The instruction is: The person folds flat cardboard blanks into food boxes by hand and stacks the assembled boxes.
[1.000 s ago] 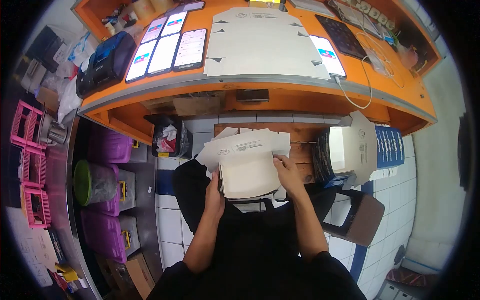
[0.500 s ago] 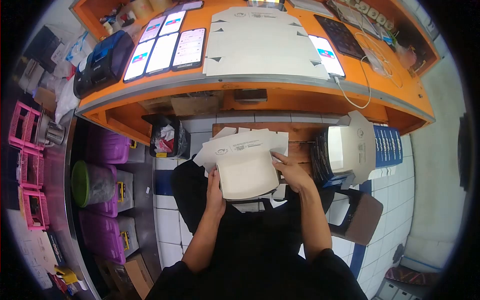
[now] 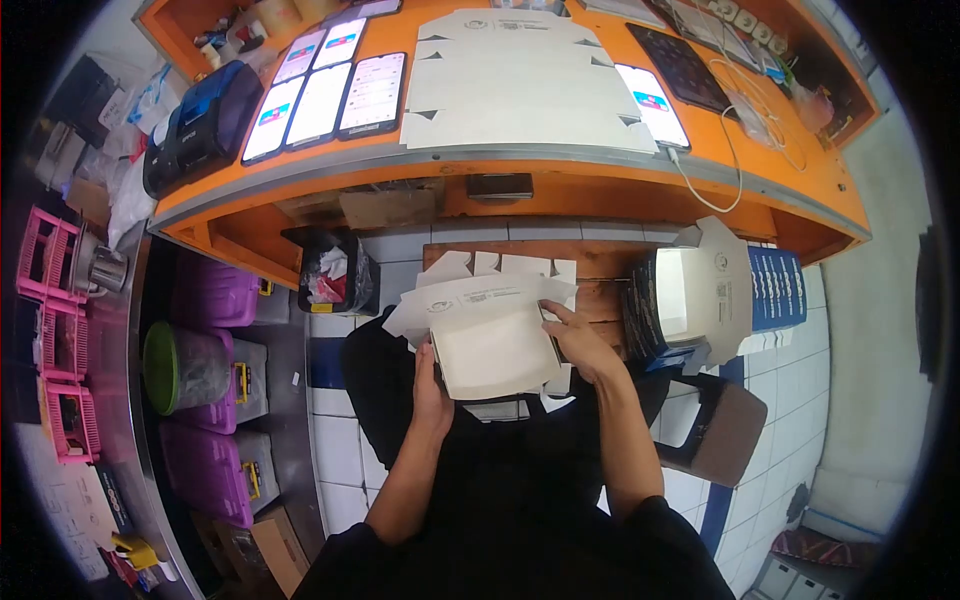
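A white cardboard box (image 3: 497, 352) with raised sides is held above my lap in the head view. Its printed lid flap (image 3: 475, 298) stands up from the far edge. My left hand (image 3: 431, 392) grips the box's left side, thumb along the wall. At the right side my right hand (image 3: 583, 343) is closed on the far right corner, fingers near the lid's edge. Under and behind the box lie more flat white cardboard blanks (image 3: 520, 265), partly hidden by it.
Folded boxes (image 3: 690, 290) stand stacked at right on a wooden bench (image 3: 600, 300). Flat blanks (image 3: 520, 85) and several phones (image 3: 373, 95) lie on the orange desk (image 3: 300, 190) ahead. A small waste bin (image 3: 335, 275) sits left; a brown stool (image 3: 730, 430) is at right.
The lid flap has tipped a little toward me over the box, and more of the blanks behind it shows. Both hands keep their hold, nearly in place.
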Motion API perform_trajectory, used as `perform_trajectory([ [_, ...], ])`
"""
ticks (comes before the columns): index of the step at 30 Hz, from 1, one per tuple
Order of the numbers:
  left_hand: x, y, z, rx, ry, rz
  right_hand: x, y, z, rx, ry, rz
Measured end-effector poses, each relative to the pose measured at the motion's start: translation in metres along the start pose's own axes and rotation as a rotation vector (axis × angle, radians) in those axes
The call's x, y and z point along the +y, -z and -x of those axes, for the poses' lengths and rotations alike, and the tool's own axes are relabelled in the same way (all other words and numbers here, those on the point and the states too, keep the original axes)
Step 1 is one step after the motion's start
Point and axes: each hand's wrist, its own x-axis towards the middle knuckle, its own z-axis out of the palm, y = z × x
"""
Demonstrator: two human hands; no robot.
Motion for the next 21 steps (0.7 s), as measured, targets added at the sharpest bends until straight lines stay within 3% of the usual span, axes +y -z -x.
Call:
perform_trajectory([
  [6,0.004,-0.007,-0.002,0.044,-0.002,-0.105,0.005,0.002,-0.019,0.096,0.025,0.235],
  [9,0.002,-0.009,-0.003,0.065,-0.005,-0.153,0.020,0.007,-0.028,0.126,0.136,0.387],
  [11,0.000,-0.007,-0.006,0.083,-0.015,-0.161,0.020,0.004,-0.027,0.251,0.229,0.615],
  [14,-0.001,-0.001,-0.008,0.092,-0.061,-0.193,0.002,-0.009,-0.010,0.356,0.223,0.696],
  [15,0.001,-0.004,-0.008,0.124,-0.049,-0.201,0.015,-0.008,-0.017,0.352,0.223,0.697],
  [17,0.005,-0.008,-0.009,0.157,-0.040,-0.209,0.050,-0.003,-0.039,0.398,0.297,0.368],
  [21,0.002,-0.007,-0.014,0.221,-0.016,-0.280,0.061,-0.014,-0.041,0.428,0.257,0.042],
])
